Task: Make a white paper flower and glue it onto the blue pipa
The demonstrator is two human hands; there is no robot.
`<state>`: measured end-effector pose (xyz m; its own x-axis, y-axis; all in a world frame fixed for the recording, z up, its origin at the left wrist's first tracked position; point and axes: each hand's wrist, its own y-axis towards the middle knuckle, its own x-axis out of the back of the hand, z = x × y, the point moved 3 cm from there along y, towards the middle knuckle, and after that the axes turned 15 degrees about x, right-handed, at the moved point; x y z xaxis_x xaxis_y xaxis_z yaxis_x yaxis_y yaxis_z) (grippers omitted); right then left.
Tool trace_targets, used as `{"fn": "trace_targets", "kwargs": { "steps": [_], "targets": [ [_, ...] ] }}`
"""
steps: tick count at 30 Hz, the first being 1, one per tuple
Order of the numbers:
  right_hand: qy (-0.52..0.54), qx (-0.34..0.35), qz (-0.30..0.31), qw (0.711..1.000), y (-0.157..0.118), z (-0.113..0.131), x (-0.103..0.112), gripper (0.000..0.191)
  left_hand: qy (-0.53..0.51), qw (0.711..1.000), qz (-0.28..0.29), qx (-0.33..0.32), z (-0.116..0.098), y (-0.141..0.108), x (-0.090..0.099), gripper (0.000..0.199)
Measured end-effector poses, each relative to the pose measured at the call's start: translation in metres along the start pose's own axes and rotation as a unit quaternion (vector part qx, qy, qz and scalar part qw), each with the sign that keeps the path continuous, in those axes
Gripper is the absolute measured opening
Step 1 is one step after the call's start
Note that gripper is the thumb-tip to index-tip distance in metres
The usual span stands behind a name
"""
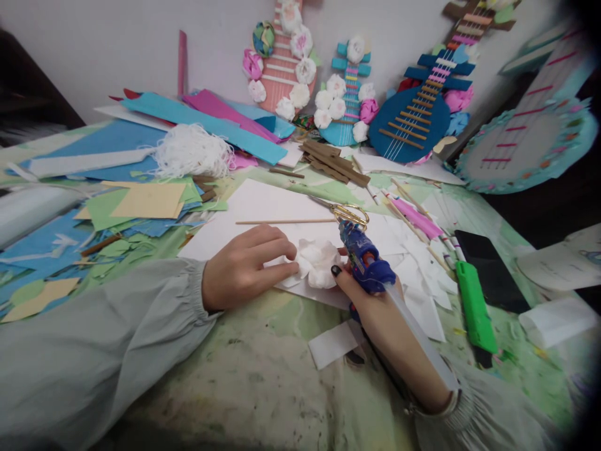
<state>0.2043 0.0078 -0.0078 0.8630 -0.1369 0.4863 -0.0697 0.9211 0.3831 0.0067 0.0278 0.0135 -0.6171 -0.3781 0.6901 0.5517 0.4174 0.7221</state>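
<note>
A white paper flower (pixel 318 262) lies between my hands over white paper sheets (pixel 220 228). My left hand (pixel 251 268) is at its left edge, thumb and index finger closed on a small piece of white paper beside the petals. In my right hand (pixel 370 300) is a blue glue gun (pixel 364 257) with a long clear glue stick out of its back; that hand's fingertips are at the flower's right edge. Gold-handled scissors (pixel 350 213) and a thin wooden stick (pixel 286 221) lie just behind the flower. A white paper strip (pixel 334 344) lies in front.
Paper scraps (pixel 136 207) and white string (pixel 192 151) lie on the left. A green cutter (pixel 475 307), a black phone (pixel 491 269) and a paper roll (pixel 558 321) are on the right. Paper lutes (pixel 413 119) lean on the back wall, near brown strips (pixel 333 164).
</note>
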Motion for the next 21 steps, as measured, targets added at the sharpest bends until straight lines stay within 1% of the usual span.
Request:
{"fn": "trace_targets", "kwargs": {
  "steps": [4,9,13,18,21],
  "targets": [
    [0.011,-0.018,0.003,1.000,0.000,-0.002,0.001,0.028,-0.014,1.000,0.017,-0.003,0.001,0.001,0.001,0.007],
    [0.012,-0.024,-0.009,1.000,0.003,0.002,0.006,0.018,-0.017,1.000,0.023,0.012,0.002,0.000,0.001,0.009],
    [0.007,-0.027,-0.030,0.999,0.006,0.007,0.012,0.017,-0.012,0.999,0.026,0.015,0.002,-0.001,0.000,0.009],
    [0.014,-0.035,-0.038,0.999,0.007,0.005,0.015,0.023,-0.013,1.000,0.027,0.003,0.002,0.000,-0.001,0.009],
    [0.055,-0.045,-0.050,0.996,0.007,0.004,0.015,0.028,-0.017,0.999,0.034,-0.010,0.001,0.001,0.000,0.010]
  ]
}}
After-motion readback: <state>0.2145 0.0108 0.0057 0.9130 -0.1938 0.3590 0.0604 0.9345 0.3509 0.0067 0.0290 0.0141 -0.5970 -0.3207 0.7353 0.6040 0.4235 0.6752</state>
